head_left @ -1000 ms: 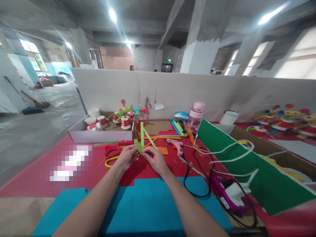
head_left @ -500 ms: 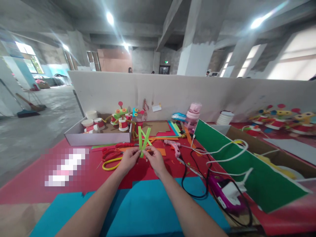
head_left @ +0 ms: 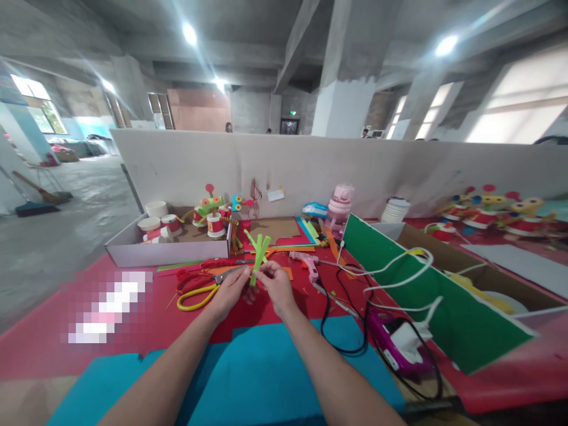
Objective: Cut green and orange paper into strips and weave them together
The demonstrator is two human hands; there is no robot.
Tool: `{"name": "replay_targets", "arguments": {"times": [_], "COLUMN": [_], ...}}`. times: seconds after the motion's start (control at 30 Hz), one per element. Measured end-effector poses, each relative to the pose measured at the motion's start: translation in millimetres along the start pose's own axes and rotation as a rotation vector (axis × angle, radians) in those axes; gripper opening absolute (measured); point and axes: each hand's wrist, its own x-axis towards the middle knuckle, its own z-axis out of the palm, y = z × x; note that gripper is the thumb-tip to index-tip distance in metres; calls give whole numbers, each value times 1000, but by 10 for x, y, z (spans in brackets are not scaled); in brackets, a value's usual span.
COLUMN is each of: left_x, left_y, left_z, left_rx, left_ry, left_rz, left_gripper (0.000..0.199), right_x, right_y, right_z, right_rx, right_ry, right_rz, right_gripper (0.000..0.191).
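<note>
Over red table covering [head_left: 168,325], we pinch green strips [head_left: 260,253] in our right hand [head_left: 277,287], left hand [head_left: 233,290] alongside, grip unclear, scissors [head_left: 199,290] at nine o'clock.

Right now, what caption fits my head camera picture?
Right hand pinching lime-green paper strips, left hand close beside, over red tabletop.

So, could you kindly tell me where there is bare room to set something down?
Room shows on the blue sheet, between the left forearm and right forearm, and on the red table cover between the yellow-handled scissors and blue sheet. It is crowded right of the right hand: pink glue gun, black cable, purple power strip.
</note>
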Motion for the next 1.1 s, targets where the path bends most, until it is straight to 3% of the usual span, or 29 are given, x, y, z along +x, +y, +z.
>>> {"name": "replay_targets", "arguments": {"times": [0.27,0.37,0.67,1.1], "left_x": [13,15,14,44], "left_y": [-10,-27,15,-6], "left_z": [-19,-43,-77,-86], "left_rx": [-22,22,37,66], "left_ry": [-10,-32,-37,2], "left_rz": [26,-12,-2,-49], "left_gripper": [32,29,28,28], "right_x": [29,70,76,123], "right_y": [-61,-112,-153,-191], "right_z": [-1,-63,-98,-174], "right_rx": [209,224,136,44], "right_ry": [-61,-85,-58,99], "right_rz": [97,124,79,-67], "right_gripper": [41,38,32,37]}}
